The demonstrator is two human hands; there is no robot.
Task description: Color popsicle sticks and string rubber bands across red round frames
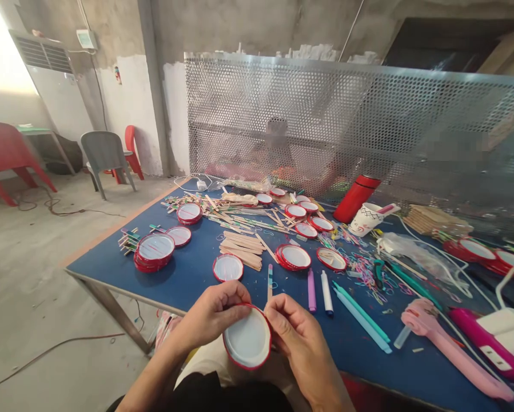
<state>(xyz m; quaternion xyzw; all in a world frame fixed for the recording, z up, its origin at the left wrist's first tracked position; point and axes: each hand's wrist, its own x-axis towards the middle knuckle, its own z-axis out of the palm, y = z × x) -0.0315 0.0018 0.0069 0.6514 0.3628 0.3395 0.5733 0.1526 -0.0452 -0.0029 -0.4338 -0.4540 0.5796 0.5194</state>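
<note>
A round lid (pixel 248 337) with a red rim and a pale inside is held up in front of my lap, its inside facing me. My left hand (pixel 216 312) grips its upper left rim, thumb on the face. My right hand (pixel 297 337) is closed in a pinch at the right rim; whether something small sits between those fingertips I cannot tell. Just beyond the right fingertips is a wooden craft stick (pixel 270 280) with green marks. Another red-rimmed lid (pixel 228 267) lies on the blue table (pixel 196 286) beyond my left hand.
Stacked lids (pixel 154 252) stand at the left, craft sticks (pixel 242 249) in the middle. To the right lie a purple marker (pixel 311 290), a white marker (pixel 326 293), teal pens (pixel 363 317), colourful rubber bands (pixel 368 272) and a pink glue gun (pixel 449 349). A red flask (pixel 356 199) stands behind.
</note>
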